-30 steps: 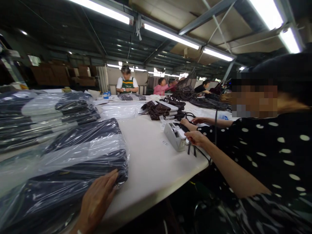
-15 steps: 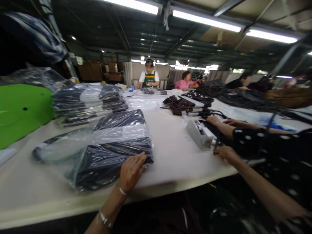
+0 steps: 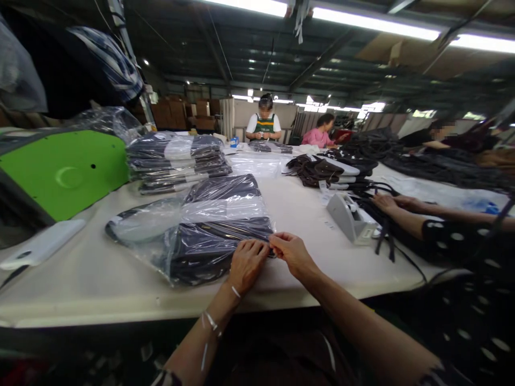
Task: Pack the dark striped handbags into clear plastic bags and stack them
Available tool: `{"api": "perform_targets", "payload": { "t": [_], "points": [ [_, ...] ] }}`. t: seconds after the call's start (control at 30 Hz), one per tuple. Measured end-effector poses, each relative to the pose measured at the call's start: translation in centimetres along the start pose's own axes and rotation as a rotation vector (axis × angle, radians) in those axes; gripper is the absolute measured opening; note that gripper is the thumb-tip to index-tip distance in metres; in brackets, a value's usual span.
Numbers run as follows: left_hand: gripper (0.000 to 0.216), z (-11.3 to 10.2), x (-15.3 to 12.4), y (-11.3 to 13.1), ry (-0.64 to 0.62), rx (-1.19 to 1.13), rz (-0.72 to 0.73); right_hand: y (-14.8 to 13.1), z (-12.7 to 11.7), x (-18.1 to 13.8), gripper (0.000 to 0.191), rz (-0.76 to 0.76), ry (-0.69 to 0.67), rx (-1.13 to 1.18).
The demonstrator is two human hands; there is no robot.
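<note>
A dark folded garment in a clear plastic bag (image 3: 209,230) lies on the white table (image 3: 100,279) in front of me. My left hand (image 3: 247,262) rests on the bag's near right corner with its fingers curled onto the plastic. Right beside it, my right hand (image 3: 292,252) pinches the same edge of the bag between thumb and fingers. The two hands almost touch. Under the top bag another bagged garment (image 3: 137,225) sticks out to the left.
A green machine housing (image 3: 68,171) stands at the left, a flat white object (image 3: 40,244) before it. A stack of bagged garments (image 3: 177,161) sits behind. To the right a co-worker's hands (image 3: 386,203) work by a grey-white dispenser (image 3: 352,217). Dark garments (image 3: 317,169) lie farther back.
The view has swung left and down. My right hand has come into view and joined my left hand at the bag's near corner.
</note>
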State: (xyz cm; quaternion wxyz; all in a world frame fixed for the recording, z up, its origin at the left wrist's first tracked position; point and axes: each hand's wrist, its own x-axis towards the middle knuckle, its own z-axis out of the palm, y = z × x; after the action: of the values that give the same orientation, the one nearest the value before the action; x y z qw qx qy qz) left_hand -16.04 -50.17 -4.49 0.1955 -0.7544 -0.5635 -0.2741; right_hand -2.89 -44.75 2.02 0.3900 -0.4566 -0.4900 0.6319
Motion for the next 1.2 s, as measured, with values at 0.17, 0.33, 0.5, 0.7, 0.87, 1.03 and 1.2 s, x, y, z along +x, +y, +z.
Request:
{"api": "perform_targets", "payload": {
  "t": [0.17,0.33,0.5,0.7,0.87,1.03,1.2],
  "points": [
    [0.016,0.2,-0.2,-0.2,0.055,-0.046,0.024,0.5,0.2,0.0,0.042,-0.033,0.146,-0.065],
    [0.014,0.3,-0.4,-0.3,0.089,-0.069,0.030,0.8,0.6,-0.3,0.039,-0.050,0.239,-0.106],
    [0.016,0.4,-0.5,-0.4,0.105,-0.081,0.037,1.7,0.5,-0.8,0.036,-0.001,0.282,-0.149],
    [0.012,0.4,-0.3,-0.4,0.089,-0.075,0.016,2.3,0.5,-0.9,0.031,0.088,0.282,-0.043],
    [0.032,0.4,-0.4,-0.5,0.085,-0.038,0.024,2.6,0.7,-0.8,0.024,0.116,0.265,0.018],
    [0.018,0.5,-0.4,-0.5,0.034,-0.062,0.016,3.1,0.4,-1.1,0.031,0.097,0.224,0.066],
    [0.022,-0.1,0.2,-0.6,-0.029,-0.074,-0.040,3.0,-0.2,-2.2,0.043,0.145,0.222,0.132]
  ]
}}
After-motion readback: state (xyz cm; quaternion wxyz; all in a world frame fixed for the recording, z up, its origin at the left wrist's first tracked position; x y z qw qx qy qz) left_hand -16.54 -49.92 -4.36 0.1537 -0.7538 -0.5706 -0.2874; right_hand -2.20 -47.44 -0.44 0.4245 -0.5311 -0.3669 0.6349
